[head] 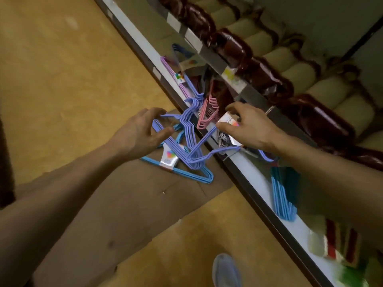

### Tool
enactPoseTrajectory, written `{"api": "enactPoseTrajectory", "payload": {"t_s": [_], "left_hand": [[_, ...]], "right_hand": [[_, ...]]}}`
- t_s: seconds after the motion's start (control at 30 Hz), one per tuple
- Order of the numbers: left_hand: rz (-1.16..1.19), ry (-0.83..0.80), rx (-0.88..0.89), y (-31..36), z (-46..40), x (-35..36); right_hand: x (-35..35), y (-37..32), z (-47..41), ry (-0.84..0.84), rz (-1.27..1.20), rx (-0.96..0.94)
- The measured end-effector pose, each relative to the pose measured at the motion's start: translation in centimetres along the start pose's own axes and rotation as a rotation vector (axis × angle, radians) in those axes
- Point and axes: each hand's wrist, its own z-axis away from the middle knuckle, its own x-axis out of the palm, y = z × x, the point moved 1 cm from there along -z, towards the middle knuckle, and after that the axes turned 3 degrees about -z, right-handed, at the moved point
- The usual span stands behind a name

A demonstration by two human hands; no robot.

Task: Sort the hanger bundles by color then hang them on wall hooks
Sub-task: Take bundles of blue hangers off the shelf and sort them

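Note:
A purple hanger bundle lies tangled across a light-blue hanger bundle on a flat cardboard box. My left hand curls around the purple bundle's left end, thumb and fingers touching the wires. My right hand pinches the white label of a bundle at the shelf edge. A pink hanger bundle stands just left of that hand on the shelf. Another light-blue bundle lies on the shelf under my right forearm. A lilac bundle lies farther along the shelf.
A white shelf ledge runs diagonally from top middle to bottom right. Above it sit rows of dark red wrapped packs. Striped packaged goods lie at the shelf's near end. My shoe stands on the yellow floor.

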Motion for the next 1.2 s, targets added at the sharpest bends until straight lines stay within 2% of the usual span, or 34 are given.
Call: {"api": "enactPoseTrajectory", "payload": {"t_s": [0.17,0.3,0.47,0.6,0.73,0.93,1.1,1.2], "left_hand": [[0.002,0.046,0.049,-2.1,-3.2,7.3],[0.068,0.108,0.046,-3.9,-5.2,13.4],[0.107,0.063,0.067,-4.8,-8.0,20.5],[0.151,0.016,0.036,-4.4,-9.6,24.3],[0.189,0.01,0.021,-4.1,-10.9,26.7],[0.19,-0.071,-0.06,-3.2,-12.8,27.6],[0.177,-0.057,-0.061,-3.0,-13.5,28.6],[0.168,-0.031,-0.063,-2.4,-13.4,28.8]], "right_hand": [[5.3,5.8,-4.0,0.095,-0.008,-0.01],[9.1,10.1,-6.3,0.244,-0.01,-0.048],[13.3,14.2,-7.5,0.299,-0.022,-0.098],[14.0,15.3,-7.9,0.401,-0.049,-0.138],[14.2,15.7,-7.5,0.511,-0.125,-0.194],[13.5,16.5,-7.2,0.5,-0.139,-0.202],[12.0,18.2,-5.8,0.53,-0.286,-0.15],[12.5,19.5,-4.1,0.515,-0.321,-0.195]]}}
